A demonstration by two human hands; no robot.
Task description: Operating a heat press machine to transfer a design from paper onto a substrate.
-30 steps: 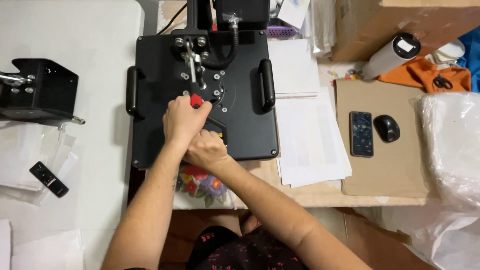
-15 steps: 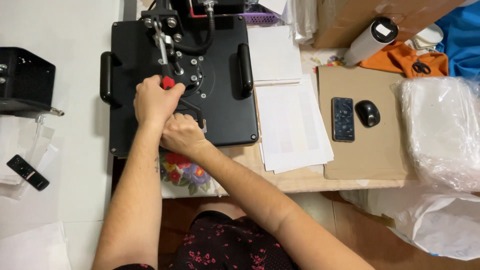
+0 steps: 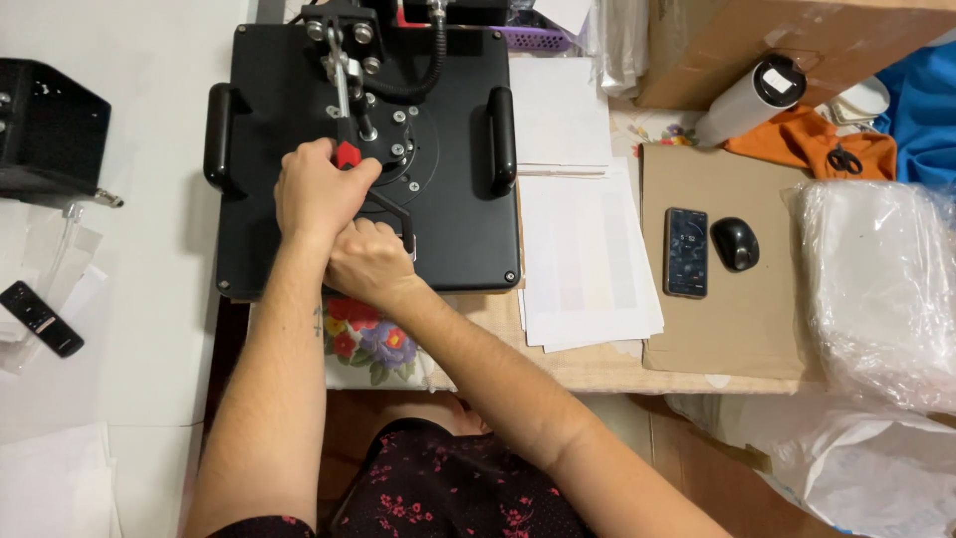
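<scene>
Left hand (image 3: pixel 317 191) and right hand (image 3: pixel 366 261), fingers closed, grip the red-tipped black lever handle (image 3: pixel 347 155) at 12 o'clock on the flat black metal heat press (image 3: pixel 468 229); grip unchanged from earlier.

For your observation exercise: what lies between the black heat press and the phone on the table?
In the head view, a stack of white paper sheets lies between the heat press and the phone, which rests on brown cardboard.

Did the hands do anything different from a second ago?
Hardly. Both hands still grip the black lever of the heat press: left hand on the red-tipped end, right hand just below. Only the head camera shifted, sliding everything rightward in view. The phone and mouse stayed put.
</scene>
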